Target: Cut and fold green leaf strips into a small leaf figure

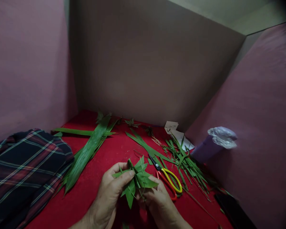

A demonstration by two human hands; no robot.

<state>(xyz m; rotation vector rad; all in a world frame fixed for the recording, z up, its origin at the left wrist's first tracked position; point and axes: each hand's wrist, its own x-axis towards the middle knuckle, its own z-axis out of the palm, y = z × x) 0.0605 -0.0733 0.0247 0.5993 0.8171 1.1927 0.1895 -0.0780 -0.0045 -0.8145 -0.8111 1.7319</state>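
Between my hands is a star-shaped piece folded from green leaf strips (pixel 144 179), its pointed tips sticking out on several sides. My left hand (pixel 112 184) pinches it near the centre, thumb on top. My right hand (pixel 158 198) holds it from below on the right, its fingers partly hidden under the leaf points. Just beyond my right hand lie scissors (pixel 168 179) with one yellow and one red handle and dark blades, resting on the red cloth (pixel 114 151).
Long broad leaves (pixel 88 156) lie crossed at left, beside a plaid cloth (pixel 30 168). Cut leaf strips (pixel 188 162) are heaped at right, near white papers (pixel 181 138). A purple roll in clear plastic (pixel 212 143) leans by the right wall. A dark flat object (pixel 233 210) lies lower right.
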